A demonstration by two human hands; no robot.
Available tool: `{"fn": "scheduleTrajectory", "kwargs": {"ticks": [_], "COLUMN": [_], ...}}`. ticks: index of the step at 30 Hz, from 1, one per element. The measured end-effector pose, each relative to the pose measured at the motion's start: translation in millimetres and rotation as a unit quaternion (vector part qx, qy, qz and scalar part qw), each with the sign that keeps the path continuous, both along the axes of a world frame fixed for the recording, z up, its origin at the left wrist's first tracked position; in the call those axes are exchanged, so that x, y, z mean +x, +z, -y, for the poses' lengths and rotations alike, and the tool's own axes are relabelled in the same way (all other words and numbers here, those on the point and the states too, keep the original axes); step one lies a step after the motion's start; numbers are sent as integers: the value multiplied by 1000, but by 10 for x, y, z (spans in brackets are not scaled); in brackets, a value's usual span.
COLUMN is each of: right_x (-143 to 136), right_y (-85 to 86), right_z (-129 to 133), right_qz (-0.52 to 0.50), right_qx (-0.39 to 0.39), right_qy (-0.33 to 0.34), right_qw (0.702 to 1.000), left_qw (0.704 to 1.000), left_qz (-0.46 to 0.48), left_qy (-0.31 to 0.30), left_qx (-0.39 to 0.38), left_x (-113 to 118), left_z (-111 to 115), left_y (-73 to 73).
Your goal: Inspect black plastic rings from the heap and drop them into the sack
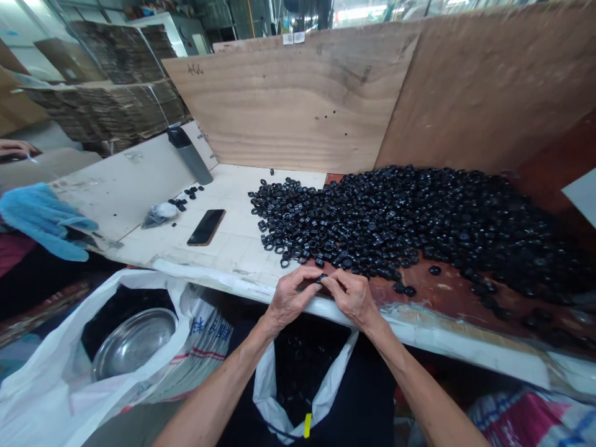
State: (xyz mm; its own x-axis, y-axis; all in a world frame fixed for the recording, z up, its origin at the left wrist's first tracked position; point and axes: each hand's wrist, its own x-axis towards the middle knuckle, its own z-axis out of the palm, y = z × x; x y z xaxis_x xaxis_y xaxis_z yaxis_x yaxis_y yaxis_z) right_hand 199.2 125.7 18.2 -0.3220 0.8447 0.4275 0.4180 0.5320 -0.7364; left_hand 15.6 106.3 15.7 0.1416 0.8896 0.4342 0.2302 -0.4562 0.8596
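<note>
Close together at the table's front edge, my left hand [292, 294] and my right hand [350, 295] pinch one small black plastic part [321, 279] between their fingertips. Most of that part is hidden by the fingers. Just beyond my hands spreads a large pile of black plastic parts [372, 217], ring-shaped and cap-shaped pieces mixed. Below my wrists, an open white bag [266, 379] holds more black pieces in shadow. A few loose black caps [404, 289] lie near my right hand.
A phone [206, 227], a grey bottle [190, 154] and a small plastic bag [159, 214] stand or lie left. Wooden boards [298, 105] wall off the back. A white sack [51, 379] holds a metal bowl [135, 340]. Someone's blue glove [44, 217] shows far left.
</note>
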Motion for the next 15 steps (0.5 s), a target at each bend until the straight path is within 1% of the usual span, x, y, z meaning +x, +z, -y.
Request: {"fn": "scheduleTrajectory", "kwargs": {"ticks": [2,4,6,8,9,12,15], "right_x": [-8,-9,-4,2,5,11,17], "right_y": [10,31,50,56,53,41,48], "right_z": [4,11,17,18,15,9,14], "right_qz": [22,9,-23,-35,-28,-4,-15], "right_qx": [22,14,-7,-13,-8,2,-7], "right_qy": [-18,-31,-19,1,2,-21,-10], "right_qw": [999,999,1000,999,1000,1000,1000], "left_qw": [1000,1000,1000,1000,1000,1000,999], "left_qz": [-6,-4,5,10,9,4,20], "left_qy": [-1,0,3,4,4,9,11], "left_qx": [3,-5,-16,-23,-23,-23,-39], "left_x": [-3,-3,-1,-1,-3,-6,-2], "left_z": [0,1,3,6,7,7,1], "left_y": [-6,-5,-1,-1,-6,-34,-62]}}
